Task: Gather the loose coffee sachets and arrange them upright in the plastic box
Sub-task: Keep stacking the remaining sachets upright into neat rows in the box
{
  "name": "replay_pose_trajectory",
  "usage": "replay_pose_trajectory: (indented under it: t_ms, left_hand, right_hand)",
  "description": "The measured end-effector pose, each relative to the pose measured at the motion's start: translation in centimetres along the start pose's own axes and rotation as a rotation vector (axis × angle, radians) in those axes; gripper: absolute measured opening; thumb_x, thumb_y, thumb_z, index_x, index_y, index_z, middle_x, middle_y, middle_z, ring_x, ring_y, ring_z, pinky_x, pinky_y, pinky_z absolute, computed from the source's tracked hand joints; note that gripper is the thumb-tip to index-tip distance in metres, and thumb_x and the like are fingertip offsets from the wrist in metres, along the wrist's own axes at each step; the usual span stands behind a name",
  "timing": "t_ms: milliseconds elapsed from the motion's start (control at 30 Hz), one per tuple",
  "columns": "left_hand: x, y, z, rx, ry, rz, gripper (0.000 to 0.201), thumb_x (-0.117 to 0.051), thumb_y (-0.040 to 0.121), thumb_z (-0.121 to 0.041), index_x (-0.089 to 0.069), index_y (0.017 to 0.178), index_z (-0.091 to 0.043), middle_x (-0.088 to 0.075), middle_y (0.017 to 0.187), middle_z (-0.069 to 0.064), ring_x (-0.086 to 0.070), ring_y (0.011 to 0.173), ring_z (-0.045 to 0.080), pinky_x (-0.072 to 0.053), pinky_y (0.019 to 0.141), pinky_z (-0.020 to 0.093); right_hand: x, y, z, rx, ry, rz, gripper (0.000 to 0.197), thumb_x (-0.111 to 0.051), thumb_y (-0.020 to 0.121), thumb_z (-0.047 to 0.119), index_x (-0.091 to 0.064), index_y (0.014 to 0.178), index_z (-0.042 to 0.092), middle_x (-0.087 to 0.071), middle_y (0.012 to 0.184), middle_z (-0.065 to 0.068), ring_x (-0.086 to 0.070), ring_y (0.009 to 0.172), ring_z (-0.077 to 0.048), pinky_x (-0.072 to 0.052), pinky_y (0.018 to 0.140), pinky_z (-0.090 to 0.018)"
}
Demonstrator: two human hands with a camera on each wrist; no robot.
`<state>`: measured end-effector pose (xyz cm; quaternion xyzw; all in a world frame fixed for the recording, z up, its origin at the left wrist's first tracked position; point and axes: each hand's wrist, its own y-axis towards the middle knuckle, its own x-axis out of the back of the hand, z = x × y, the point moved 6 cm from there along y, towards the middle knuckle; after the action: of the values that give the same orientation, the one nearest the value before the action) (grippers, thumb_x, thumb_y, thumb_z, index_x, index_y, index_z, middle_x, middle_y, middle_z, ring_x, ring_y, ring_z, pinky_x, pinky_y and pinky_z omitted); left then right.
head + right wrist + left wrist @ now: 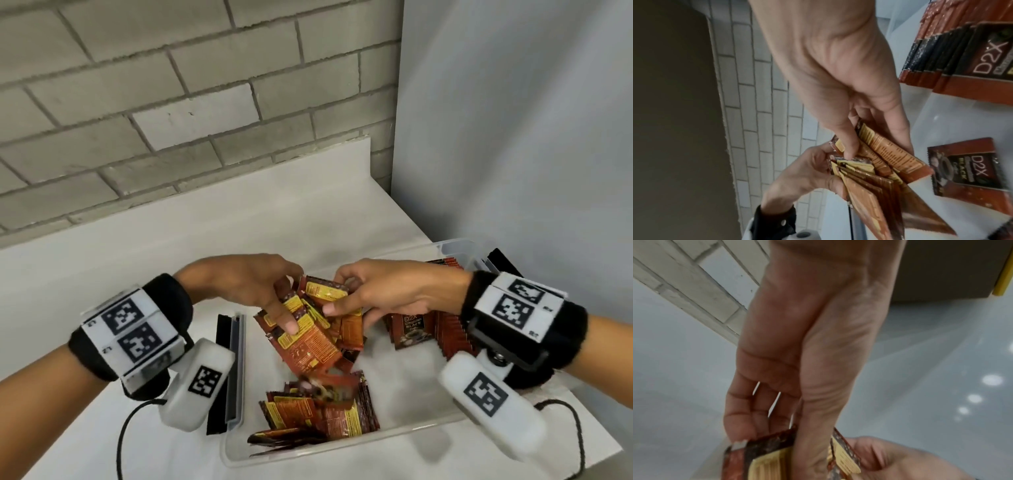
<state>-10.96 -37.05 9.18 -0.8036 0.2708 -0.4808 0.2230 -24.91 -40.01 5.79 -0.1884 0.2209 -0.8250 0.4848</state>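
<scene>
Both hands hold one fanned bunch of red-brown coffee sachets (pixel 313 329) above the clear plastic box (pixel 308 455). My left hand (pixel 274 301) pinches the bunch from the left, thumb on its front. My right hand (pixel 346 298) grips its upper right edge. The left wrist view shows the bunch of sachets (pixel 764 457) under my left hand's fingers (pixel 740 426). In the right wrist view the bunch of sachets (pixel 879 170) spreads between both hands. A row of sachets (pixel 448 329) stands upright at the box's right end. Loose sachets (pixel 322 411) lie piled at its near end.
The box sits on a white table (pixel 137 267) against a grey brick wall (pixel 171 102). Its lid (pixel 229 370) leans at the box's left side. A white panel (pixel 513 120) rises on the right. A single sachet (pixel 966 165) lies flat on the box floor.
</scene>
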Motion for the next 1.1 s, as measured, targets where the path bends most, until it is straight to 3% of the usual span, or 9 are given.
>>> replay_pose_trajectory:
  t_ms: [167, 267, 333, 500, 600, 733, 867, 1000, 1100]
  left_hand:
    - [1.9, -0.6, -1.0, -0.080, -0.158, -0.014, 0.040, -0.080, 0.076, -0.031, -0.065, 0.113, -0.025, -0.072, 0.107, 0.000, -0.067, 0.101, 0.017, -0.053, 0.093, 0.041]
    - [2.8, -0.3, -1.5, -0.100, -0.272, -0.049, 0.049, -0.081, 0.075, -0.033, -0.064, 0.119, -0.020, -0.071, 0.111, 0.005, -0.066, 0.105, 0.021, -0.052, 0.096, 0.042]
    - [3.3, 0.2, -1.9, -0.103, -0.360, -0.078, 0.052, -0.079, 0.075, -0.029, -0.062, 0.122, -0.015, -0.069, 0.115, 0.011, -0.066, 0.106, 0.024, -0.053, 0.093, 0.037]
    - [4.5, 1.7, -3.0, -0.128, -0.591, -0.259, 0.045, -0.069, 0.082, -0.014, -0.056, 0.125, -0.009, -0.063, 0.113, 0.017, -0.063, 0.094, 0.018, -0.051, 0.065, 0.017]
    - [5.9, 2.2, -3.5, -0.153, -0.626, -0.513, 0.061, -0.072, 0.078, -0.034, -0.050, 0.133, -0.021, -0.056, 0.115, 0.009, -0.059, 0.099, 0.014, -0.048, 0.072, 0.016]
    - [6.3, 2.1, -3.6, -0.204, -0.757, -0.809, 0.077, -0.052, 0.074, -0.067, -0.039, 0.139, -0.029, -0.051, 0.122, -0.005, -0.053, 0.112, 0.012, -0.043, 0.090, 0.024]
    - [3.8, 4.3, -5.6, -0.377, -1.089, -0.628, 0.060, -0.035, 0.083, -0.065, -0.050, 0.127, -0.026, -0.069, 0.106, -0.011, -0.064, 0.100, 0.006, -0.047, 0.092, 0.028]
    - [1.7, 6.8, -7.1, -0.491, -1.332, -0.472, 0.075, -0.036, 0.080, -0.066, -0.046, 0.140, -0.024, -0.061, 0.132, 0.006, -0.057, 0.123, 0.024, -0.043, 0.103, 0.049]
    - [0.7, 8.2, -7.1, -0.523, -1.483, -0.385, 0.077, -0.036, 0.078, -0.068, -0.046, 0.140, -0.023, -0.058, 0.134, 0.011, -0.055, 0.124, 0.029, -0.041, 0.102, 0.060]
  right_hand:
    - [0.3, -1.6, 0.9, 0.147, 0.172, 0.025, 0.035, -0.053, 0.094, 0.029, -0.047, 0.126, 0.017, -0.065, 0.121, -0.007, -0.064, 0.108, -0.018, -0.054, 0.088, -0.036]
    - [0.0, -2.2, 1.8, 0.234, 0.209, 0.059, 0.040, -0.055, 0.083, 0.041, -0.051, 0.122, 0.031, -0.070, 0.111, 0.005, -0.066, 0.103, -0.010, -0.056, 0.083, -0.030]
    - [0.2, -2.3, 2.3, 0.283, 0.183, 0.048, 0.037, -0.063, 0.080, 0.035, -0.056, 0.116, 0.035, -0.071, 0.109, 0.006, -0.067, 0.103, -0.009, -0.055, 0.086, -0.031]
    - [3.5, -1.3, 2.6, 0.338, 0.273, -0.092, 0.037, -0.067, 0.084, 0.008, -0.059, 0.116, 0.025, -0.071, 0.109, -0.002, -0.067, 0.102, -0.015, -0.054, 0.090, -0.037]
    - [5.7, -0.7, 2.9, 0.365, 0.416, -0.166, 0.031, -0.064, 0.085, 0.005, -0.060, 0.110, 0.024, -0.074, 0.099, -0.002, -0.069, 0.095, -0.016, -0.058, 0.082, -0.036]
    - [9.1, -0.3, 3.1, 0.442, 0.687, -0.324, 0.035, -0.061, 0.085, 0.004, -0.057, 0.118, 0.015, -0.072, 0.101, -0.006, -0.069, 0.091, -0.018, -0.059, 0.072, -0.037]
    - [10.5, -0.7, 3.5, 0.574, 0.742, -0.458, 0.036, -0.056, 0.087, -0.001, -0.053, 0.116, 0.020, -0.070, 0.097, -0.003, -0.066, 0.090, -0.018, -0.058, 0.073, -0.035]
    - [10.7, -0.8, 3.6, 0.731, 0.712, -0.525, 0.072, -0.052, 0.087, -0.009, -0.031, 0.135, 0.039, -0.057, 0.125, -0.010, -0.063, 0.102, -0.022, -0.057, 0.074, -0.035]
    - [10.1, -1.0, 3.7, 0.752, 0.589, -0.489, 0.069, -0.050, 0.087, -0.010, -0.038, 0.134, 0.038, -0.058, 0.123, -0.005, -0.065, 0.102, -0.022, -0.056, 0.076, -0.037]
